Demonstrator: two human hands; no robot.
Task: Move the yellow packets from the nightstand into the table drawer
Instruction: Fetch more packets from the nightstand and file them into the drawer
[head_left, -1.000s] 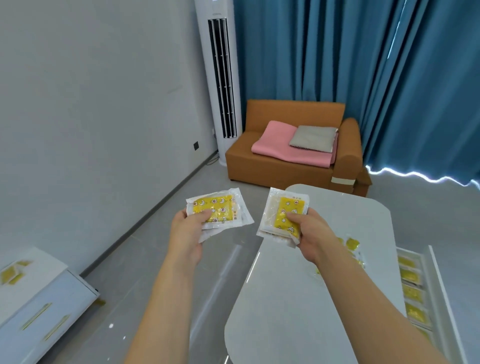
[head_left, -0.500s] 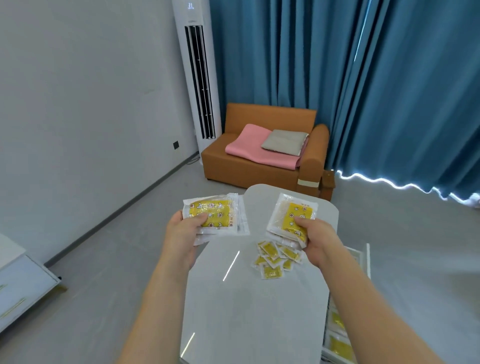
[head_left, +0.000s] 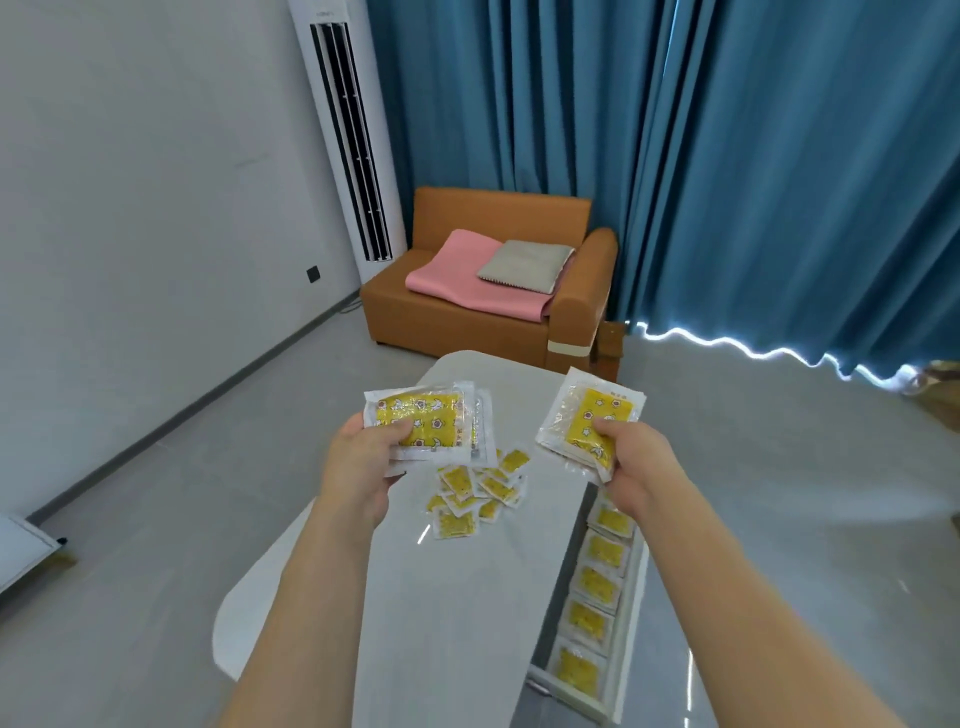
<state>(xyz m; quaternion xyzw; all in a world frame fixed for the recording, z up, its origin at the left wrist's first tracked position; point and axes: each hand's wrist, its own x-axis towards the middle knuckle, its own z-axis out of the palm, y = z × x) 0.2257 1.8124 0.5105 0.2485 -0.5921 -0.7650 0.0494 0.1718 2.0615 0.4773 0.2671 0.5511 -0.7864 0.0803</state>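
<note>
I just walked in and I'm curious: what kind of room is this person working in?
Probably a living room or bedroom in a home. An orange sofa with a pink blanket stands by long blue curtains, a tall white air conditioner is in the corner, and a white table is in front.

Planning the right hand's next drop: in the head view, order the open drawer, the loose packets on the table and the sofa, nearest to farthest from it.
1. Drawer, just below the right hand.
2. Loose packets, on the table to its left.
3. Sofa, far across the room.
</note>
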